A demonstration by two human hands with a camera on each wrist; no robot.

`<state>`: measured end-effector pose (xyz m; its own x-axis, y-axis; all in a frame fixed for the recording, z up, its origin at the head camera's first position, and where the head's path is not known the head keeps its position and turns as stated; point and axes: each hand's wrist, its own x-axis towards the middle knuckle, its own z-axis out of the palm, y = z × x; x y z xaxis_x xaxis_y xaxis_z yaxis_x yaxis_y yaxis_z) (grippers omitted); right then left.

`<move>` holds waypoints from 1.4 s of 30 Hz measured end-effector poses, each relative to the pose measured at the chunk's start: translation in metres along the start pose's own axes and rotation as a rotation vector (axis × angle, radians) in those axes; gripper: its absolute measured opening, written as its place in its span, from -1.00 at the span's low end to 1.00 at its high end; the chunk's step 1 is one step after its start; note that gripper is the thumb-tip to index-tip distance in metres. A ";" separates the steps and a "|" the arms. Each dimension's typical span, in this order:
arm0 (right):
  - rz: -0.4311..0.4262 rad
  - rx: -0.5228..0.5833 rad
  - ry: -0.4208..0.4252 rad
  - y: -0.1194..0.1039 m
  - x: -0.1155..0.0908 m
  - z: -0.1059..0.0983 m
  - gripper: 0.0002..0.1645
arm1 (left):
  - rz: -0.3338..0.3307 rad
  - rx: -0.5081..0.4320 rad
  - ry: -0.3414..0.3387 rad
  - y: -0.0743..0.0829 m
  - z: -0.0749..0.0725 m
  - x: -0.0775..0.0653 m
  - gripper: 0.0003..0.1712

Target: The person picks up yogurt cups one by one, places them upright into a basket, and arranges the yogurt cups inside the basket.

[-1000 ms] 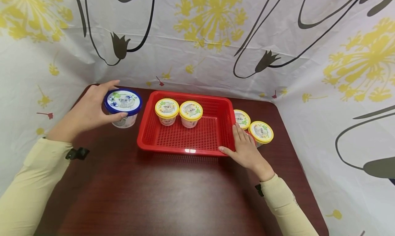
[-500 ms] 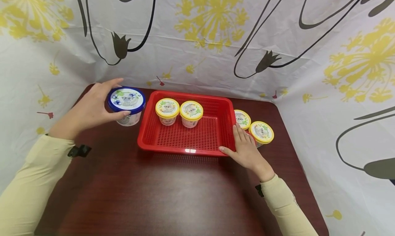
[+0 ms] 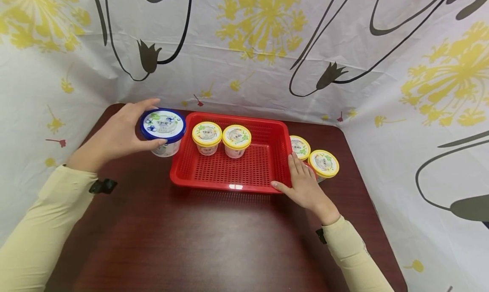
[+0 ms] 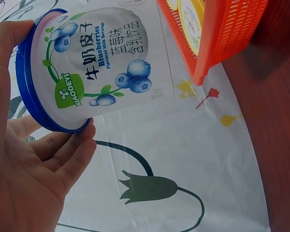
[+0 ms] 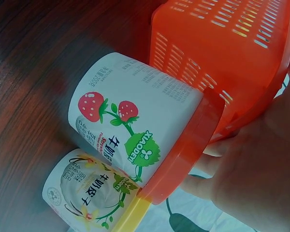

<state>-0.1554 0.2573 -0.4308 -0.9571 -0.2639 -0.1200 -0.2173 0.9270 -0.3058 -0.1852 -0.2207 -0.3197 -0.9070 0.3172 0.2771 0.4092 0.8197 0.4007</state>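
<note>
My left hand [image 3: 120, 133] grips a milk-drink cup with a blue lid [image 3: 163, 124] by its lid, thumb on one side and fingers on the other. Blueberries are printed on this cup [image 4: 111, 58]. It is held up just left of the red plastic basket [image 3: 214, 186], its lid overlapping the basket's left rim in the head view. Inside the basket stand two yellow-lidded cups [image 3: 207, 135] side by side. My right hand [image 3: 305, 186] rests on the basket's right rim with its fingers extended. Close beside it is a red-lidded strawberry cup [image 5: 135, 121], mostly hidden in the head view.
Two more yellow-lidded cups [image 3: 324, 164] stand on the dark wooden table [image 3: 229, 241], right of the basket. One of them, a cup with vanilla flowers [image 5: 89, 188], shows in the right wrist view. A patterned white cloth [image 3: 244, 84] rises behind the table.
My left hand has moved to the right with the blue-lidded cup, bringing it to the basket's left rim. The right hand and the basket have stayed in place.
</note>
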 end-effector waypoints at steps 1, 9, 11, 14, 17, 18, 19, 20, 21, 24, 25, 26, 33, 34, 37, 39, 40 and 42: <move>-0.001 0.001 0.000 0.000 0.000 0.000 0.29 | 0.004 0.001 0.002 0.000 0.001 0.000 0.13; 0.001 0.007 0.000 0.000 0.000 0.000 0.29 | 0.004 -0.003 -0.010 0.004 0.003 0.004 0.13; 0.001 0.009 0.001 0.000 0.000 0.000 0.29 | 0.003 -0.002 -0.017 0.005 0.004 0.005 0.14; -0.001 0.007 0.004 0.000 0.000 0.000 0.29 | 0.003 -0.006 -0.021 0.007 0.006 0.006 0.14; -0.003 0.005 0.007 0.000 0.000 0.000 0.29 | 0.004 -0.007 -0.024 0.009 0.008 0.006 0.14; -0.005 0.005 0.009 0.000 0.000 0.000 0.29 | 0.004 -0.009 -0.026 0.009 0.009 0.007 0.14; -0.005 0.005 0.010 0.000 0.000 0.000 0.28 | 0.004 -0.009 -0.028 0.009 0.010 0.007 0.14; -0.002 0.007 0.009 0.001 0.000 0.000 0.28 | 0.003 -0.009 -0.033 0.010 0.011 0.008 0.15; -0.002 0.007 0.009 0.001 0.000 0.000 0.28 | 0.002 -0.010 -0.035 0.010 0.012 0.009 0.15; -0.004 0.006 0.012 0.000 0.000 0.000 0.29 | 0.003 -0.016 -0.043 0.012 0.015 0.011 0.14; -0.003 0.005 0.012 0.000 0.000 0.000 0.29 | 0.005 -0.018 -0.044 0.012 0.016 0.011 0.13; -0.002 0.006 0.012 0.000 0.000 0.001 0.29 | 0.007 -0.022 -0.048 0.013 0.017 0.012 0.13; -0.001 0.010 0.010 0.000 0.000 0.001 0.28 | 0.012 -0.037 -0.067 0.014 0.025 0.016 0.12; -0.002 0.007 0.009 0.000 0.000 0.001 0.28 | 0.012 -0.039 -0.070 0.014 0.026 0.016 0.12; -0.001 0.003 0.003 0.000 0.001 0.002 0.29 | 0.012 -0.042 -0.075 0.013 0.030 0.017 0.13; -0.001 -0.004 0.002 0.001 0.001 0.002 0.29 | 0.009 -0.048 -0.075 0.014 0.032 0.017 0.12; -0.002 -0.007 0.002 0.001 0.001 0.003 0.29 | 0.009 -0.051 -0.076 0.014 0.032 0.018 0.12; -0.001 -0.009 0.004 0.002 0.002 0.003 0.30 | 0.004 -0.060 -0.080 0.015 0.034 0.018 0.12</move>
<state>-0.1568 0.2582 -0.4343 -0.9578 -0.2633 -0.1156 -0.2196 0.9292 -0.2974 -0.1982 -0.1863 -0.3381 -0.9095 0.3594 0.2090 0.4158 0.7892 0.4520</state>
